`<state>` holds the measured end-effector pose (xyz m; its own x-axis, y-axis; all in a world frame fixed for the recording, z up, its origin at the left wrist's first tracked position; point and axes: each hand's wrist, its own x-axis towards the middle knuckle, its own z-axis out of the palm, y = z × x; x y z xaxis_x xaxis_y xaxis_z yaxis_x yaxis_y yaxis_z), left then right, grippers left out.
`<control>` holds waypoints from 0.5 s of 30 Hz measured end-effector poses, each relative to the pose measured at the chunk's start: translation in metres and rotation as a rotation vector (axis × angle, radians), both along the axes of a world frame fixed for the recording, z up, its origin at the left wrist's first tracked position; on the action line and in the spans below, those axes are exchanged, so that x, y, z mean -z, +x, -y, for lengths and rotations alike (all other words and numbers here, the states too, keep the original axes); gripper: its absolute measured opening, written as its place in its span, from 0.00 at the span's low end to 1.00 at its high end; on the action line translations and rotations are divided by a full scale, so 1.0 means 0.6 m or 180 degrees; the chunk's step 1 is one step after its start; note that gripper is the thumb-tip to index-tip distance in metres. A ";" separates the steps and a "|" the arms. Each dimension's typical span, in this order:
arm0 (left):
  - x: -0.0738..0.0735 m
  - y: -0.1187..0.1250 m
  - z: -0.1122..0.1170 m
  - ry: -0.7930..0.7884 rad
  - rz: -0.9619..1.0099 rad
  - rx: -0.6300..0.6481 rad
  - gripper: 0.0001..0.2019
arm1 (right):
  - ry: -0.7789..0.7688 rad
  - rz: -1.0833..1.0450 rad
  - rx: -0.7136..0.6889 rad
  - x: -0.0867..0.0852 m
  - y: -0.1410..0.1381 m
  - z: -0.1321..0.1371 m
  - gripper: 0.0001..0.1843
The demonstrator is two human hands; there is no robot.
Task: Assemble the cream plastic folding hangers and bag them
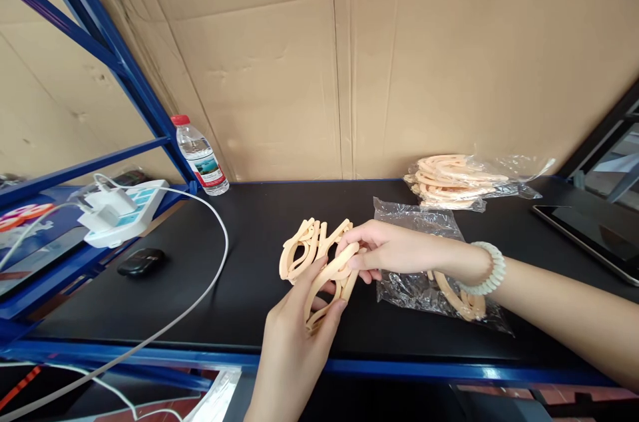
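Both hands are on a beige curved plastic piece (331, 269) that looks like a folding clothes hanger. My left hand (299, 329) grips its lower loop, with the thumb on the near side and fingers around the far side. The fingers of my right hand (377, 249) pinch its upper right end. Just behind and left of it, several similar beige hangers (298, 252) lie on the black tabletop (239, 322). Beneath my right forearm is a clear plastic bag (409, 285) with more beige hangers (462, 302) inside, partly hidden by the arm.
A second clear bag of stacked beige hangers (446, 176) lies at the back right. Near the right edge is a tablet (589, 239). On the left are a water bottle (202, 159), black mouse (141, 262), power strip (124, 212) and white cable (225, 235). Cardboard (269, 89) stands behind.
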<state>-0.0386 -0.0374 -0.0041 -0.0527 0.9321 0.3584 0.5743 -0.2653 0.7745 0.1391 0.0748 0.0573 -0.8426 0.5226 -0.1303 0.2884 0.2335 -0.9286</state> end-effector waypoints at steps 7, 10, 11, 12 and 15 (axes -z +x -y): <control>-0.006 0.029 -0.026 0.0463 0.0010 -0.0163 0.25 | 0.0129 -0.0517 0.0478 -0.034 0.033 0.000 0.12; 0.004 0.058 -0.030 0.1195 -0.0472 -0.0460 0.33 | 0.0290 -0.0685 0.0854 -0.035 0.082 -0.019 0.11; 0.008 0.068 -0.029 0.1479 -0.0701 -0.0480 0.32 | 0.0291 -0.0740 0.1001 -0.034 0.102 -0.028 0.12; 0.012 0.078 -0.028 0.1729 -0.0951 -0.0360 0.28 | 0.0246 -0.0859 0.1211 -0.033 0.122 -0.038 0.12; 0.012 0.100 -0.023 0.1835 -0.1660 0.0665 0.21 | 0.0050 -0.1260 0.1876 -0.030 0.177 -0.070 0.17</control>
